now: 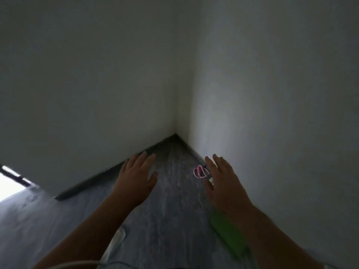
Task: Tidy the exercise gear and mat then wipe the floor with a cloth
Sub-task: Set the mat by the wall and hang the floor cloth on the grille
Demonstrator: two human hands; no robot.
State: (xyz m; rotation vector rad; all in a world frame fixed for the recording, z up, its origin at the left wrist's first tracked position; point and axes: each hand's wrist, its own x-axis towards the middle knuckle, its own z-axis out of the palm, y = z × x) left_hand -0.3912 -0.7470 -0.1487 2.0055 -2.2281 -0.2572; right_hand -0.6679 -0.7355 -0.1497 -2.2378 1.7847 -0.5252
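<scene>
Two empty hands, fingers spread, reach toward a room corner at centre frame. Left hand [136, 177] hovers over dark floor [171, 210]; right hand [221, 183] nears a small pink object [200, 171] (blurred, probably exercise gear). Likely tidying gear; next, grasp it.

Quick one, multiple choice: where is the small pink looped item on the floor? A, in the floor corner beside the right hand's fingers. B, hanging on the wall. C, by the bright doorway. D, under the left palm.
A: the small pink looped item lies on the dark grey floor near the wall corner, just beside the open right hand; the left hand is apart from it.
</scene>
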